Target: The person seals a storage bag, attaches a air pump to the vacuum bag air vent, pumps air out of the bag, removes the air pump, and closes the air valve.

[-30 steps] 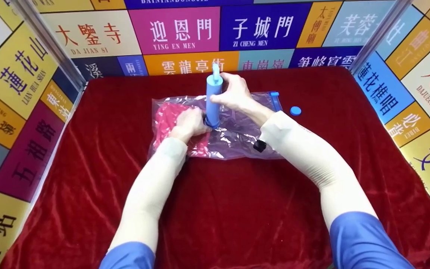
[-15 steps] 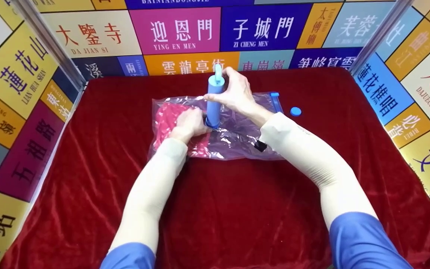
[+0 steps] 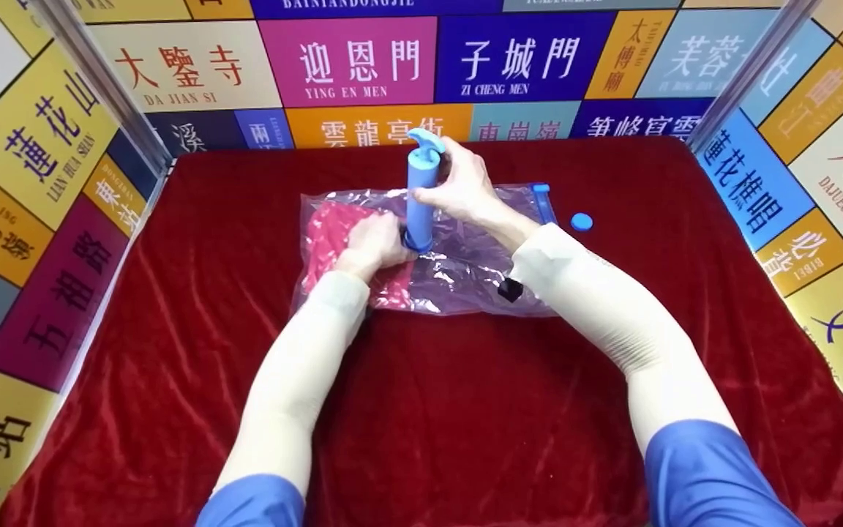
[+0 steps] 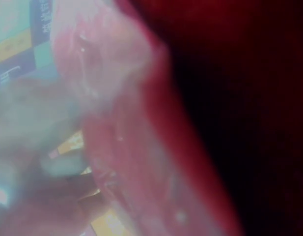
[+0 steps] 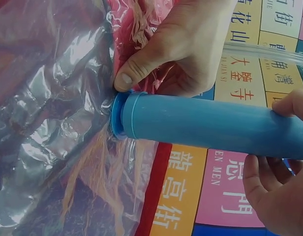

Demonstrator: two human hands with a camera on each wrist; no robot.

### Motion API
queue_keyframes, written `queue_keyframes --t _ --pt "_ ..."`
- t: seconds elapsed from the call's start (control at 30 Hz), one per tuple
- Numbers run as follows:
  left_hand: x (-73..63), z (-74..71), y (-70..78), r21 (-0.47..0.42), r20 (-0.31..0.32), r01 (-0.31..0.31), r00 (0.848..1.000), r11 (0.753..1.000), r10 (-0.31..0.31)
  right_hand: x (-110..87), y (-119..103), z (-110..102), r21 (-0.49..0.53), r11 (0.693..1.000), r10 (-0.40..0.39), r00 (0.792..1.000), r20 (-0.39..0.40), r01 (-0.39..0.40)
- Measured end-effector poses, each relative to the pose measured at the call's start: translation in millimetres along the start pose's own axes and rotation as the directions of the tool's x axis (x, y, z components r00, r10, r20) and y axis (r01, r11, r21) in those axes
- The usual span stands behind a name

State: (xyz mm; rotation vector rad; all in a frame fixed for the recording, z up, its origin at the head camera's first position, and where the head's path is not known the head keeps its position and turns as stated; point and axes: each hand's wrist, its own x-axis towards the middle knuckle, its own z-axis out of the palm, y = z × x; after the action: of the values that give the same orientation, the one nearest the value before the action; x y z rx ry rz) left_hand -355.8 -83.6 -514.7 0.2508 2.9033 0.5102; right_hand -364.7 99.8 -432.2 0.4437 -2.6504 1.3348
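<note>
A blue hand pump [image 3: 421,197] stands nearly upright on the valve [image 5: 118,115] of a clear plastic vacuum bag [image 3: 458,282]. My right hand [image 3: 463,183] grips the upper barrel, thumb in front, below the curved handle [image 3: 427,139]. At the pump's foot my left hand [image 3: 377,243] pinches the valve rim, its thumb pressing there in the right wrist view and the other fingers curled under. Folded pink fabric [image 3: 328,230] lies inside the bag's left part. The left wrist view is blurred, showing mostly pink fabric [image 4: 136,147] under plastic.
A round blue cap [image 3: 581,222] lies on the red velvet cloth [image 3: 495,410], right of the bag. A blue strip [image 3: 541,203] sits at the bag's right edge. A small black block [image 3: 510,290] is by my right sleeve. Printed panels [image 3: 348,62] wall the table's back and sides.
The pump's handle has turned, its curved grip now pointing left and right. My right thumb reached further left across the barrel and has come back. My left hand stays at the valve.
</note>
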Motion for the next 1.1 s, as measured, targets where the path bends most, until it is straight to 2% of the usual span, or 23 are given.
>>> queue_keyframes --t 0.4,0.7,0.8,0.97,1.1 --pt "-1.3 -1.0 1.4 0.023 -0.001 0.009 1.000 1.000 -0.009 -0.4 3 2 0.024 1.000 -0.014 0.998 0.058 0.012" --pt "-1.2 -1.2 2.0 0.017 -0.003 -0.012 1.000 1.000 0.012 -2.3 10 5 -0.065 0.997 -0.037 0.998 -0.052 0.033" --pt "-1.2 -1.4 2.1 0.016 0.000 -0.006 1.000 1.000 0.006 -2.6 10 5 -0.069 0.997 -0.029 0.998 -0.059 0.025" --pt "-1.5 -1.9 1.9 0.019 -0.013 -0.003 1.000 1.000 0.003 -1.6 10 4 -0.050 0.999 -0.001 1.000 -0.022 0.000" --pt "-0.7 -1.3 1.3 0.021 -0.014 0.003 1.000 1.000 -0.003 0.7 11 2 0.005 1.000 0.003 0.999 0.038 -0.004"
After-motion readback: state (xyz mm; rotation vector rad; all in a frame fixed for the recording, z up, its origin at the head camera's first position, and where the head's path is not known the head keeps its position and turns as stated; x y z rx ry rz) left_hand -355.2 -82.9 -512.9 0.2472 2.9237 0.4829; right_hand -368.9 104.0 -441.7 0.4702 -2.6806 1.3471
